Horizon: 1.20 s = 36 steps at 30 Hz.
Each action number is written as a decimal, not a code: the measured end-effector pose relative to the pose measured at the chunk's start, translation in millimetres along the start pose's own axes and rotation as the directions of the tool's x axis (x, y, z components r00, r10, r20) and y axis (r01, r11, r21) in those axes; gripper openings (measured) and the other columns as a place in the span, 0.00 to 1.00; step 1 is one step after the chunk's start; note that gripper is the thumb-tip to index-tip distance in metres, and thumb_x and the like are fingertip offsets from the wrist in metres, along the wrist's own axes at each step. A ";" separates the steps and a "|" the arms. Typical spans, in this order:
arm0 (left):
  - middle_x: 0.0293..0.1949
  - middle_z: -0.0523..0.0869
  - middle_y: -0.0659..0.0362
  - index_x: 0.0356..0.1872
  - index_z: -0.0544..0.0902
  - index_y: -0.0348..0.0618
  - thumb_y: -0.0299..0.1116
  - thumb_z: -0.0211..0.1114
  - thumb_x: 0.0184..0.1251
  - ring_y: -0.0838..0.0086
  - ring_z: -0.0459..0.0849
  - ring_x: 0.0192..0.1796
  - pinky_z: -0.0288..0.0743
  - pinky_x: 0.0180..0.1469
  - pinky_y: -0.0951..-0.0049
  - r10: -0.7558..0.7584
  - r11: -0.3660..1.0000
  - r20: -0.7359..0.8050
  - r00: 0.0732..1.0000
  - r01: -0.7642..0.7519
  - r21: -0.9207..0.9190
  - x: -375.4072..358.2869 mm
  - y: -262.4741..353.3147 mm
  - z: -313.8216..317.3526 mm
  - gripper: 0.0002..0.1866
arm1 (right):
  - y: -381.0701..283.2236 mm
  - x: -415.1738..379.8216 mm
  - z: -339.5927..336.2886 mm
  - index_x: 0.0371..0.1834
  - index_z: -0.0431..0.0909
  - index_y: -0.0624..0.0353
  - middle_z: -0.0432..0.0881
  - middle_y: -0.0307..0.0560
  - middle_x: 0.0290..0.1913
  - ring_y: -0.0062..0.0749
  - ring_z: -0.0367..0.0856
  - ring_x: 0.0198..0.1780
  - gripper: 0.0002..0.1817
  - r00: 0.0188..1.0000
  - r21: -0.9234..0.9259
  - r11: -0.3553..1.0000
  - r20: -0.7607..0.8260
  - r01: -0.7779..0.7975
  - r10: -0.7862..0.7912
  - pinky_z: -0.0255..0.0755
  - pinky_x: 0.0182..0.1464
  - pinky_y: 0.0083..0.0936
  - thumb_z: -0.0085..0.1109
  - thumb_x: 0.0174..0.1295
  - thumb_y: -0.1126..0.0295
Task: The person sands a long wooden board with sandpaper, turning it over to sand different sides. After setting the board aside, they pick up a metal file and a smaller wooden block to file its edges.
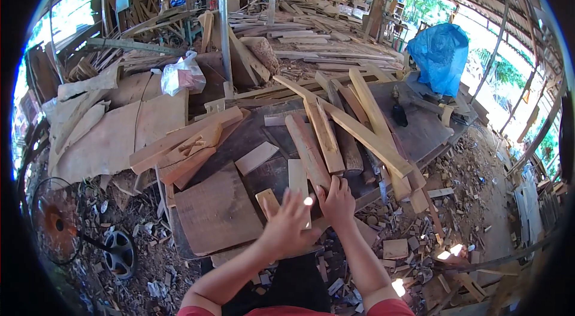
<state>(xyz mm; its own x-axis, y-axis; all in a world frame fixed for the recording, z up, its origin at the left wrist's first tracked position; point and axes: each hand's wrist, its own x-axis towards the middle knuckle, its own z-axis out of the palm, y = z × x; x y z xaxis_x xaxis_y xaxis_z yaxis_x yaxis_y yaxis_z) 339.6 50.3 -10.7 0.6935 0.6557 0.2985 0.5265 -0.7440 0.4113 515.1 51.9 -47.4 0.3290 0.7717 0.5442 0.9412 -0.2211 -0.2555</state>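
Note:
My right hand [336, 202] is closed at the near end of a reddish-brown wooden bar [306, 149], which lies on the cluttered worktable; the palm side is hidden. My left hand [288, 225], slightly blurred, hovers with fingers apart and nothing visible in it. Just beyond it are a pale narrow board [297, 176] and a small light wood block [266, 201]. A wide brown board [218, 209] lies left of this hand. Beside the bar rests a notched wood piece [323, 136], with a long pale plank [353, 127] crossing close by.
Thick timber pieces [182, 145] are stacked on the table's left part. A blue plastic bag [440, 57] and a dark bottle-like object [399, 114] stand at the right. Offcuts litter the floor, a fan [57, 222] is at lower left, and a metal post [224, 23] rises behind.

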 end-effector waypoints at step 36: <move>0.49 0.74 0.51 0.54 0.74 0.44 0.34 0.67 0.49 0.57 0.73 0.53 0.67 0.56 0.64 -0.022 0.991 -0.138 0.990 0.039 0.126 30.5 -142.8 -75.6 0.27 | -5.9 2.1 -3.3 0.49 0.65 0.62 0.71 0.58 0.45 0.53 0.76 0.43 0.25 0.992 0.135 0.984 0.064 -0.120 0.112 0.72 0.42 0.39 0.57 0.56 0.56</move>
<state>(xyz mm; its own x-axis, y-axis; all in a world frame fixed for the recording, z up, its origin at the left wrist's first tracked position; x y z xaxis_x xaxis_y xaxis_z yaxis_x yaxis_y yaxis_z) 248.3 186.3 4.7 0.6074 0.6832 0.4053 0.6110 -0.7278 0.3113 510.5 52.9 -42.1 0.4266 0.7788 0.4598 0.8760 -0.2294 -0.4242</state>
